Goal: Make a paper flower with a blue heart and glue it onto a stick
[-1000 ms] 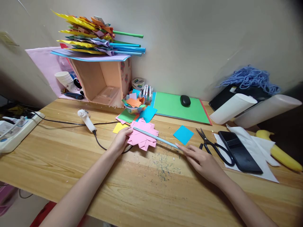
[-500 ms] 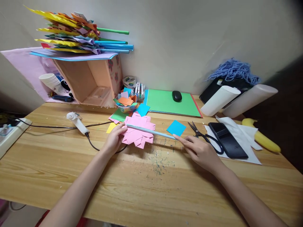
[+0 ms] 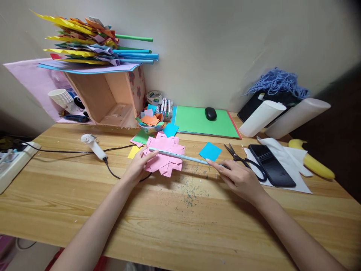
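Observation:
A pink folded-paper flower (image 3: 166, 164) is held just above the table by my left hand (image 3: 138, 164), whose thumb presses the end of a light blue paper stick (image 3: 189, 157) against it. The stick lies across the flower and runs right to my right hand (image 3: 235, 177), which grips its other end with the index finger stretched along it. Behind the stick lies a blue paper square (image 3: 210, 151). Black-handled scissors (image 3: 239, 158) rest just beyond my right hand. Left of my left hand stands a white glue gun (image 3: 94, 146) with a black cord.
Paper flowers with stems (image 3: 84, 41) are piled on an open box (image 3: 104, 94). A bowl of paper pieces (image 3: 150, 122) stands before it. Green sheets (image 3: 194, 122) carry a mouse (image 3: 210, 113). At right are a phone (image 3: 272, 165), a banana (image 3: 318, 165) and a paper roll (image 3: 262, 118).
My left thumb has shifted slightly right over the end of the stick. The flower and my right hand have stayed nearly in place; the view has moved slightly.

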Action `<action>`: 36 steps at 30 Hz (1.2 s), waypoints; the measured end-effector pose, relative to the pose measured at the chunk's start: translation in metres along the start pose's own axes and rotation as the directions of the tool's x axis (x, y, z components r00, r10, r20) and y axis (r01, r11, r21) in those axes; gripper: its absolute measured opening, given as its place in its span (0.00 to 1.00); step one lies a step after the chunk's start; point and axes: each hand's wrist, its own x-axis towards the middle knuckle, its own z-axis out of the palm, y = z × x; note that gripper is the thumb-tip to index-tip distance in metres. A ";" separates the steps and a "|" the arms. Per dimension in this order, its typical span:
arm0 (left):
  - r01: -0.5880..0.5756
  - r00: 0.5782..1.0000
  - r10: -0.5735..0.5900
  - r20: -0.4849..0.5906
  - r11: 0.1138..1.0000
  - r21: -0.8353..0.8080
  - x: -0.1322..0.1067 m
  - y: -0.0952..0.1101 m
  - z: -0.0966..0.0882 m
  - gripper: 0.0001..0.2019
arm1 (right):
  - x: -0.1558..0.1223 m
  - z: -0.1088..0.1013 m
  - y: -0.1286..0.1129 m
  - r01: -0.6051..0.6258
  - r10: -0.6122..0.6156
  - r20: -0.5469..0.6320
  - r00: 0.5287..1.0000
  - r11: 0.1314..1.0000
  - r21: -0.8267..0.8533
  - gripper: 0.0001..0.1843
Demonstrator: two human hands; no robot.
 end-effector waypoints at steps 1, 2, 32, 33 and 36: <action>-0.004 1.000 0.004 0.003 1.000 0.010 0.000 -0.002 0.000 0.18 | 0.000 0.000 0.000 0.003 -0.003 -0.002 1.000 1.000 -0.007 0.25; -0.011 1.000 0.011 -0.003 1.000 0.015 -0.001 -0.003 0.001 0.19 | -0.001 0.000 0.001 0.004 -0.004 0.001 1.000 1.000 -0.008 0.25; 0.088 0.996 -0.075 -0.055 0.956 0.281 -0.028 -0.008 0.037 0.22 | 0.030 -0.003 -0.051 -0.397 0.436 0.072 0.897 0.724 0.564 0.09; 0.084 0.996 -0.071 -0.056 0.954 0.288 -0.028 -0.008 0.037 0.22 | 0.029 -0.002 -0.051 -0.396 0.438 0.063 0.897 0.729 0.558 0.09; 0.074 0.995 -0.048 -0.087 0.941 0.329 -0.026 -0.009 0.035 0.22 | 0.028 0.000 -0.051 -0.378 0.438 0.010 0.899 0.765 0.521 0.09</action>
